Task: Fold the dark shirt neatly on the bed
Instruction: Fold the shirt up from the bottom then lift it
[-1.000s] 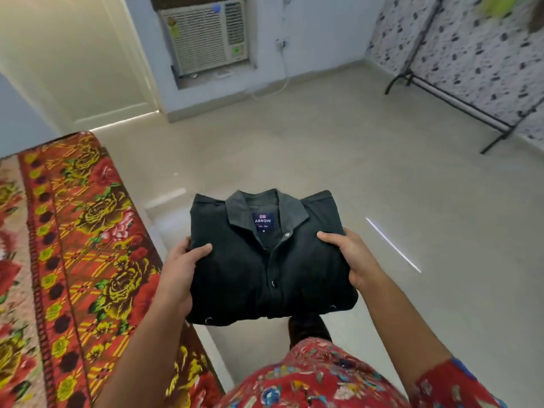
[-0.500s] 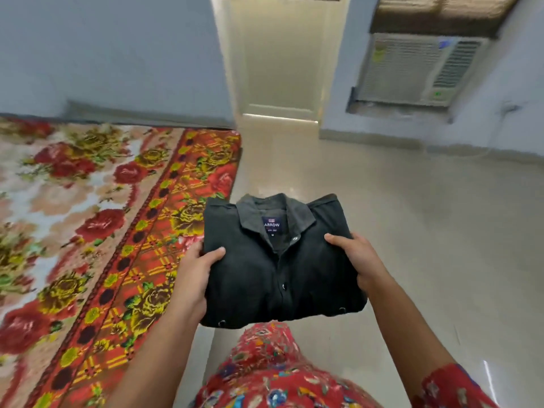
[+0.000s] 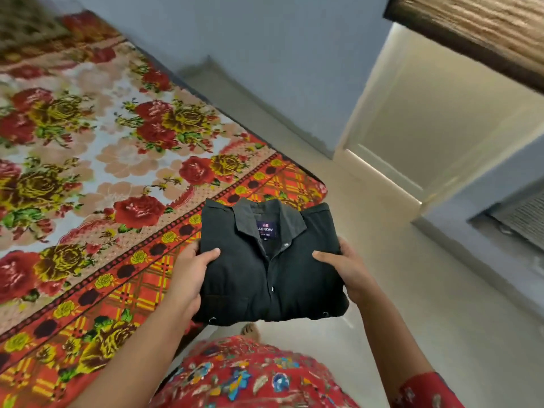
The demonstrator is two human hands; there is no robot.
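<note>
shirt: one dark shirt [image 3: 272, 263], folded into a flat square, collar and blue label on top. it is up in the air, just past the bed's corner, partly over the bed's edge and partly over the floor.
left hand: the left hand [image 3: 192, 270] holds the shirt's side at 9 o'clock, thumb pressed flat on top, fingers tucked under (they are hidden).
right hand: the right hand [image 3: 343, 269] holds the other side at 3 o'clock the same way, thumb on top, fingers under.
bed: one bed [image 3: 97, 178] with a red and yellow flower cover, off at 10 o'clock from the shirt.
how it feels: soft and light, i think. it looks floppy, so the folds could slip open if it tips or hangs from one side.
where to hold: both sides at once, hands flat under it like a tray, is my guess for the best way.
what is left: it looks folded already. it likely just needs to be laid down on the bed.
count: one shirt, two hands, one bed.
</note>
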